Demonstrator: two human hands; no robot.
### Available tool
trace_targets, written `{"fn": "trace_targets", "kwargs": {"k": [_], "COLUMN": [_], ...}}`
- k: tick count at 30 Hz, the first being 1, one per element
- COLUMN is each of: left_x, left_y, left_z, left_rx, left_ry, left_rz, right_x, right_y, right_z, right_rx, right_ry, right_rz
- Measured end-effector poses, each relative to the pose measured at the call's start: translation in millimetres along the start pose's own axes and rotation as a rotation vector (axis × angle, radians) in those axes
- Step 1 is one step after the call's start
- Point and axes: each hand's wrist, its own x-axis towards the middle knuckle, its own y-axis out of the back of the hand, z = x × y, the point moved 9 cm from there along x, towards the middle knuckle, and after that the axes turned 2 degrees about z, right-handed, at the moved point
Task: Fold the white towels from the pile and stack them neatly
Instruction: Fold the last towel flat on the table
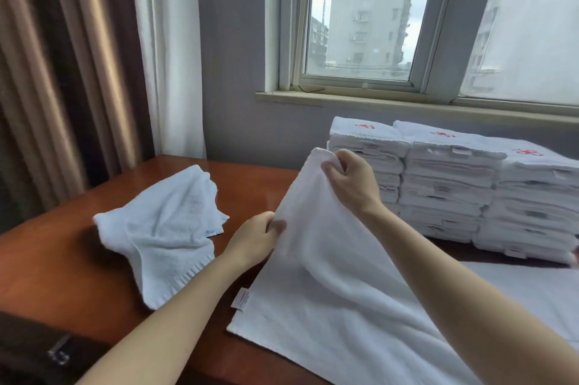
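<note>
A white towel [329, 284] is lying spread over the near right part of a wooden table [47, 265], with its far left corner being held up in the air. The cloth is thick, soft terry with a fine nap, and it is sagging in smooth, rounded folds from the raised corner down to the flat part. A small rectangular label [240, 299] is sticking out from its left edge. The right hand [351, 181] is pinching the top corner, thumb and curled fingers closing on the cloth. The left hand [257, 237] is gripping the left edge lower down, its fingers curling round the hem. The table top is showing a smooth, glossy, reddish-brown finish.

To the left, well apart from the held towel, a second towel [163, 228] is lying crumpled in a loose heap, showing its looped pile and a ribbed band along its near edge. Behind the right hand, three stacks of folded towels [448, 184] are standing side by side and touching one another, each a squarish block of flat layers with little labels poking out of the front folds. Red stitching [364, 126] is showing on the top towels. A pale window sill [344, 101] is running above them. A striped brown curtain [62, 71] and a thin white curtain [169, 49] are hanging in long vertical pleats at the left.
</note>
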Motion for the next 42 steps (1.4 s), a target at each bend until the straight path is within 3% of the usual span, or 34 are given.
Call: {"fn": "trace_targets", "kwargs": {"k": [5,10,15,20,23,25,29,31,33,36,42], "left_x": [9.9,25.3,10.0,-10.9,-11.7,-10.6,-11.9,-15.0,-16.8,-17.6,-12.4], "left_y": [35.2,51.1,44.8,40.3,41.2,42.4,41.7,40.1,40.9,35.7,21.1], "left_z": [11.1,-6.6,-36.4,-66.7,-70.1,-69.2,-68.9,-69.8,-66.8,-60.3,-55.1], "left_rx": [0.152,0.215,0.339,0.367,0.319,0.291,0.256,0.221,0.174,0.156,0.196], "left_ry": [0.004,0.215,0.281,0.316,0.315,0.313,0.327,0.357,0.363,0.372,0.294], "left_rz": [0.186,0.035,-0.002,0.072,0.096,0.117,0.132,0.119,0.146,0.135,0.075], "right_x": [4.6,0.6,-31.3,-82.9,-98.4,-104.7,-137.9,-133.7,-114.9,-95.8,-111.5], "right_y": [10.0,-3.1,-48.4,-92.8,-105.2,-111.4,-123.7,-117.9,-103.6,-78.7,-74.7], "right_z": [-4.5,-20.6,-26.4,-24.4,-25.3,-21.3,-4.1,-1.6,3.1,24.3,46.8], "right_rx": [-0.068,-0.176,-0.181,-0.206,-0.245,-0.221,-0.09,0.006,0.071,-0.157,-0.337], "right_ry": [0.032,0.124,0.184,0.229,0.238,0.194,-0.008,-0.029,-0.037,-0.028,0.081], "right_rz": [0.067,0.03,-0.239,-0.546,-0.623,-0.701,-1.082,-1.019,-0.814,-0.568,-0.585]}}
